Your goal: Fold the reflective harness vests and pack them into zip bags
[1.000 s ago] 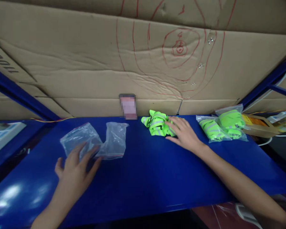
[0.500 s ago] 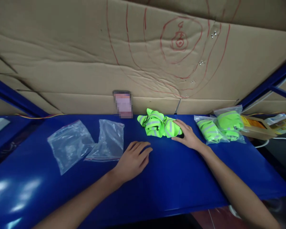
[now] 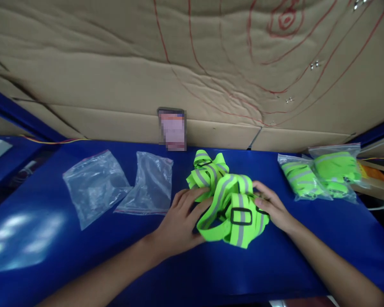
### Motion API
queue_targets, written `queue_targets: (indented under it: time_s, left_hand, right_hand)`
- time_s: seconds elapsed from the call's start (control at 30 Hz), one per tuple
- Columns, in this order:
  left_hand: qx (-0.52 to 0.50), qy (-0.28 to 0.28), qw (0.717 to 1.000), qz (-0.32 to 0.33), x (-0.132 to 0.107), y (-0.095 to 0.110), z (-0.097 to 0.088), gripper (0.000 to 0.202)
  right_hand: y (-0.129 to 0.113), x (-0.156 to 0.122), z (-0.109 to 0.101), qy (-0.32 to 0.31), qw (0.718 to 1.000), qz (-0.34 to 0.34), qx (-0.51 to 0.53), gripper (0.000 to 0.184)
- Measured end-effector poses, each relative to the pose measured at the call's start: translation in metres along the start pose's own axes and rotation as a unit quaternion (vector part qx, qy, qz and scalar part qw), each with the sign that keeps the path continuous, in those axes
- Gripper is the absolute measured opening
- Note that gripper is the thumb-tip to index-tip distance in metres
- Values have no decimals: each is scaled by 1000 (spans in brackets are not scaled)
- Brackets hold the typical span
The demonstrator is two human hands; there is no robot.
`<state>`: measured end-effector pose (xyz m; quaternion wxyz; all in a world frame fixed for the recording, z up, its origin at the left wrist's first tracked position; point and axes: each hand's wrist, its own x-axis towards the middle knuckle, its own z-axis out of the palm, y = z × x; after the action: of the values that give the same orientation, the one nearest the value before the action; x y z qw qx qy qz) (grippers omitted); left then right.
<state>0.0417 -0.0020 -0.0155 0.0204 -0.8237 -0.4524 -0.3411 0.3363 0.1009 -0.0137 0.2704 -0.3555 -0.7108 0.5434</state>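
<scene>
A tangled bundle of neon-green reflective straps (image 3: 230, 204) with grey stripes and a black buckle lies on the blue table (image 3: 83, 264). My left hand (image 3: 179, 224) grips its left side, fingers curled round a strap. On the bundle's right side, my right hand (image 3: 270, 207) holds it with the fingers tucked in. A second, smaller strap bundle (image 3: 205, 172) lies just behind, touching the first.
Two empty clear zip bags (image 3: 94, 187) (image 3: 152, 183) lie at the left. Two bags filled with green straps (image 3: 299, 179) (image 3: 337, 170) sit at the right. A cardboard wall (image 3: 115, 76) stands behind, with a small card (image 3: 172, 129) leaning on it.
My left hand went from the empty bags across to the straps. Both hands pulled one strap bundle from the back of the table toward me and now hold it.
</scene>
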Motion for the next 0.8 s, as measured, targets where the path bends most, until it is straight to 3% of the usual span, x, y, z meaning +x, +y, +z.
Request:
queue_targets:
  time_s: [0.13,0.2,0.23,0.4,0.47,0.63,0.73,0.8]
  left_hand:
    - [-68,120,986,-92,-6,4,-1,46]
    - [-95,178,975,-97,-9,3,-5,43]
    - [-96,182,975,-80,-10,2,-8,40]
    - [-102,132,985,52,-16,3,-18,23]
    - [-115,108,985,65,-14,9,-15,25]
    - [-51,-4,998,-39,-5,27,6,83]
    - [-53,-48,992,-99,-2,27,10,79]
    - [-92,-65,984,-139,0,24,8,71]
  right_hand:
    - [-8,-1,19,-49,989,88,104,49]
    - [-12,-1,22,-38,989,86,118,53]
    - [-14,0,22,-26,989,78,126,55]
    - [-23,0,24,83,992,36,88,57]
    - [-24,-4,29,115,992,19,45,53]
    - [-23,-20,46,76,995,-58,-19,54]
    - [-22,-26,49,65,985,-138,-76,66]
    - [-24,-26,46,70,962,-210,-161,78]
